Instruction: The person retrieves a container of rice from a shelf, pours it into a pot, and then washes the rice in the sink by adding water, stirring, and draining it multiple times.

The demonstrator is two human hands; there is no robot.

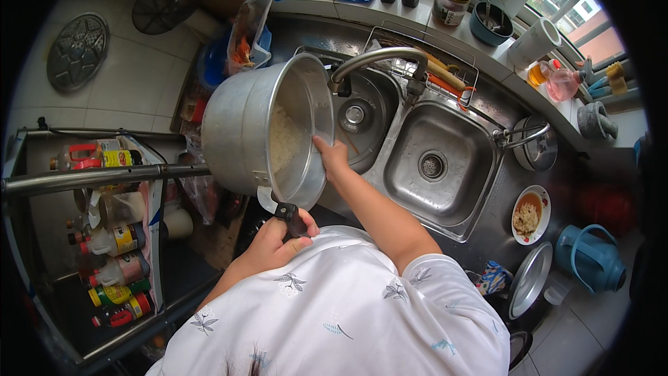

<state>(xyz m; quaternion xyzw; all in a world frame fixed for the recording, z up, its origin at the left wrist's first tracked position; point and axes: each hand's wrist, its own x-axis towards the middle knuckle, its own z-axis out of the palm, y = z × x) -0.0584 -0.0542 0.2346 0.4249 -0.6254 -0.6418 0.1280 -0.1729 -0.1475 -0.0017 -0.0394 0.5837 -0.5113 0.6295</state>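
Observation:
A large aluminium pot point(237, 125) is tilted on its side, its mouth towards the left sink basin point(383, 141). White rice point(284, 138) lies inside against the lower wall. My left hand point(282, 237) is closed around the pot's black handle, close to my shirt. With its fingers on the pot's rim, my right hand point(334, 159) grips the side near the basin. The curved faucet point(378, 55) reaches over to the rim. In the left basin are a round metal strainer or drain point(355, 115) and a thin stick.
Right of the pot is the square steel basin point(443, 188). A wire rack point(472, 99) stands behind the sink. A bowl of food point(527, 216), a metal lid point(529, 281) and a blue thermos jug point(589, 258) stand at right. At left, a shelf rail point(104, 180) runs beside several bottles.

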